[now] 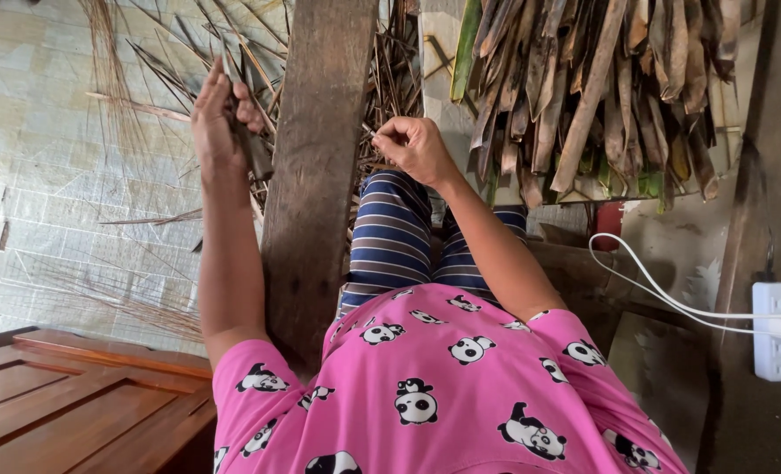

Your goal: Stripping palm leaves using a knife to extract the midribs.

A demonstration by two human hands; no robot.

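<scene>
**No packages, labels, signs or screens**

No package, label, sign or screen is seen anywhere in the head view.
</scene>
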